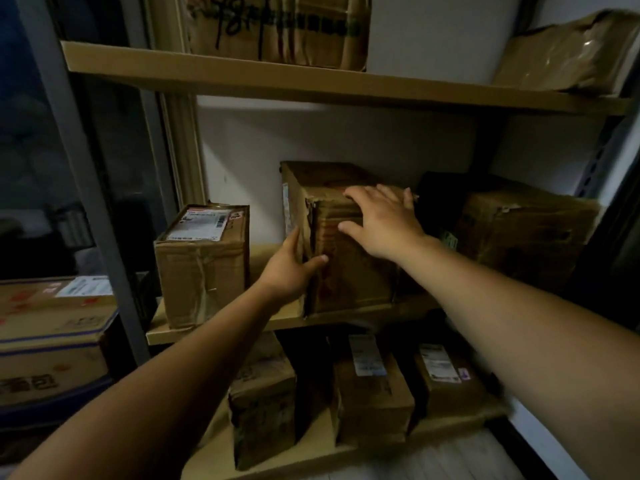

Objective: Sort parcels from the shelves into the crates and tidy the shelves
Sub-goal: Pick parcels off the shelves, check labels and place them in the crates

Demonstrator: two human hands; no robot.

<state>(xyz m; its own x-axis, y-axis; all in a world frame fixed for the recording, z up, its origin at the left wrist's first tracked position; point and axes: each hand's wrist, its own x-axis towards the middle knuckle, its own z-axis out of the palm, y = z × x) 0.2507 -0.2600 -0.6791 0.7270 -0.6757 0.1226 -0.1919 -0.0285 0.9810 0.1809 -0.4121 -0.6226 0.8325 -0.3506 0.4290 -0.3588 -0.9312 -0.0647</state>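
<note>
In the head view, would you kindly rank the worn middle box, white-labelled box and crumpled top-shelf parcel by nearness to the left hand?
1. Worn middle box: left hand grips it.
2. White-labelled box: just left, same shelf.
3. Crumpled parcel: top shelf, far right.

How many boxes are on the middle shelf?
3: labelled box left; middle box, with left hand and right hand on it; big box right. Others may hide behind.

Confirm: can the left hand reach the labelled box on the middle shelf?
Probably yes: the labelled box sits just left of the left hand, nothing between, though it grips the tall box.
</note>
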